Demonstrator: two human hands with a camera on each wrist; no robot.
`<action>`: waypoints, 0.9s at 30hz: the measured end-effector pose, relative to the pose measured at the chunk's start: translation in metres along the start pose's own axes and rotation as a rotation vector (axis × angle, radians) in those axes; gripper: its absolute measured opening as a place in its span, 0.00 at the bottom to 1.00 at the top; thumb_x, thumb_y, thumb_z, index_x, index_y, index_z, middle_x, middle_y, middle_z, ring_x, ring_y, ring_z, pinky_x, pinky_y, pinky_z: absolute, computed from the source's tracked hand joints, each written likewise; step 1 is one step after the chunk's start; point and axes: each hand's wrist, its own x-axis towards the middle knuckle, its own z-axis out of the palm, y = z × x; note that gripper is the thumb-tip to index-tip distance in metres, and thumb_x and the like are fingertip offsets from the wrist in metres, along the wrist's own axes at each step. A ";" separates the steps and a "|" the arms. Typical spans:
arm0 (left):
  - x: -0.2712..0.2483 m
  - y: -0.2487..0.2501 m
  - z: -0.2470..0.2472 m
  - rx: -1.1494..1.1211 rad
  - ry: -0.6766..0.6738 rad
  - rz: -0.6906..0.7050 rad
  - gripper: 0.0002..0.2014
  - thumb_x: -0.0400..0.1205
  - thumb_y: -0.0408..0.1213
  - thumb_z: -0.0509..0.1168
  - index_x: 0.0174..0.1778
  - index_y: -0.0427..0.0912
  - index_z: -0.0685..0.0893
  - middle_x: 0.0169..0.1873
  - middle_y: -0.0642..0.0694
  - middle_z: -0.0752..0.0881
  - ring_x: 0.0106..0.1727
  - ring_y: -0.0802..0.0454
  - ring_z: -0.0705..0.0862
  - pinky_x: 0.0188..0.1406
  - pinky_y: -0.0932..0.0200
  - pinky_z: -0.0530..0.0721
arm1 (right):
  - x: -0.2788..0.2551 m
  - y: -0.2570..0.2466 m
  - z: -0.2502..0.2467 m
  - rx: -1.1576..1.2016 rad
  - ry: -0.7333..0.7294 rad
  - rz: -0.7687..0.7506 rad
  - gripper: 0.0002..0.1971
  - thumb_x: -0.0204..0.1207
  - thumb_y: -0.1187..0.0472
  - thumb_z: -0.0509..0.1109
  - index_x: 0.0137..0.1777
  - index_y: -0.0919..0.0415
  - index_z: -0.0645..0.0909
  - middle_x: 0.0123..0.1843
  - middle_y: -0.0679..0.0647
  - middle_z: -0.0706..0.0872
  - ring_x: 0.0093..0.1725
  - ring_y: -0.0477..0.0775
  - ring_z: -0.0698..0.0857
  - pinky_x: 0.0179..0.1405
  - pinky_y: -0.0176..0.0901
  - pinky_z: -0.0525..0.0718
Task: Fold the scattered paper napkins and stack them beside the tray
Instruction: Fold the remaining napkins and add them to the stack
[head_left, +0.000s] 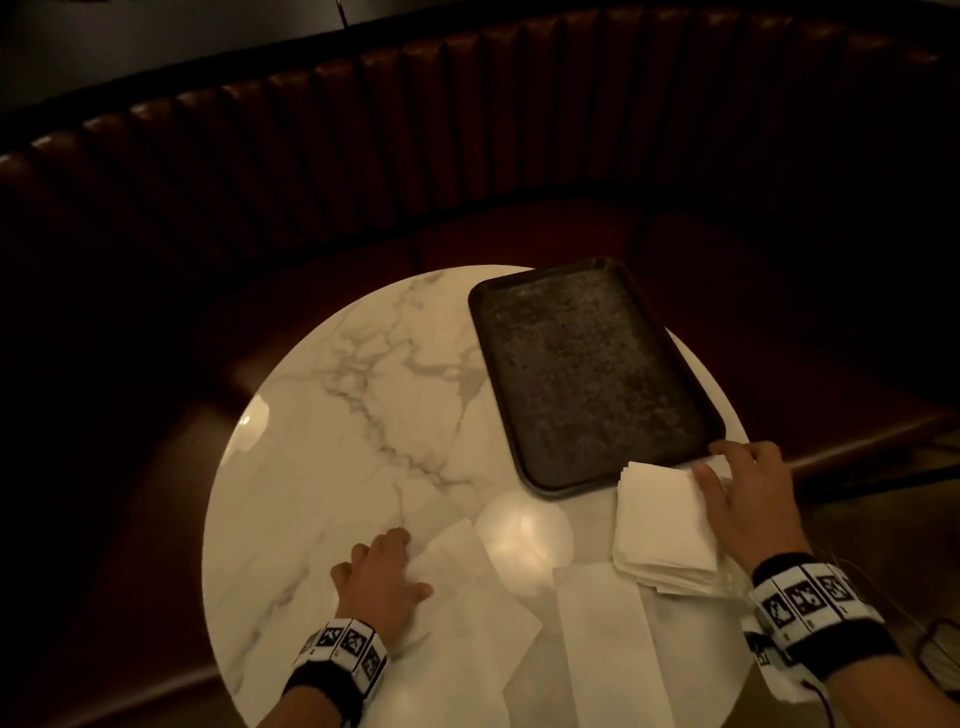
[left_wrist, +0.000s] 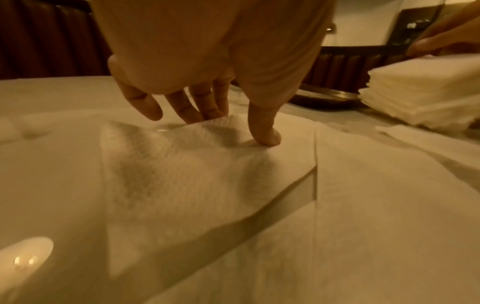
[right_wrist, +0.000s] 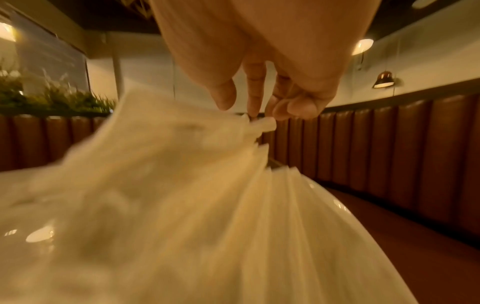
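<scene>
A stack of folded white napkins (head_left: 660, 519) (left_wrist: 420, 92) (right_wrist: 207, 205) lies on the table just in front of the dark tray (head_left: 587, 374) (left_wrist: 324, 98). My right hand (head_left: 714, 460) (right_wrist: 250, 111) holds the stack's far right corner, thumb on top and fingertips curled round the edge. An unfolded napkin (head_left: 467, 597) (left_wrist: 194, 164) lies at the near left. My left hand (head_left: 413, 564) (left_wrist: 233, 125) pinches its far corner, with the thumb (left_wrist: 265, 133) pressing on top and the fingers against the lifted edge. A second napkin (head_left: 608, 649) (left_wrist: 389, 205), folded into a long strip, lies beside it.
The round marble table (head_left: 337, 415) has bare surface to the left of the tray and beyond my left hand. A curved brown leather bench (head_left: 467, 130) (right_wrist: 389, 144) wraps around the table's far side. The tray holds nothing.
</scene>
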 end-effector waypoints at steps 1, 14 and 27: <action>0.002 0.000 -0.001 -0.032 -0.021 -0.024 0.23 0.73 0.56 0.70 0.61 0.58 0.72 0.58 0.57 0.77 0.58 0.52 0.72 0.57 0.51 0.64 | -0.002 -0.003 -0.004 -0.002 0.040 -0.021 0.16 0.78 0.57 0.69 0.64 0.63 0.79 0.63 0.64 0.73 0.60 0.66 0.75 0.61 0.62 0.78; -0.002 -0.022 -0.052 -0.433 0.204 0.070 0.12 0.81 0.44 0.71 0.43 0.39 0.79 0.38 0.46 0.86 0.41 0.44 0.85 0.34 0.59 0.72 | -0.099 -0.063 0.023 -0.071 -0.078 -0.446 0.09 0.74 0.55 0.69 0.53 0.48 0.81 0.50 0.46 0.81 0.48 0.49 0.76 0.44 0.44 0.75; -0.137 0.035 -0.126 -1.421 0.123 0.291 0.13 0.78 0.36 0.69 0.55 0.33 0.85 0.49 0.38 0.92 0.51 0.36 0.90 0.53 0.39 0.89 | -0.152 -0.190 0.001 1.139 -0.773 -0.031 0.13 0.78 0.62 0.69 0.61 0.60 0.84 0.57 0.56 0.91 0.57 0.58 0.90 0.58 0.54 0.86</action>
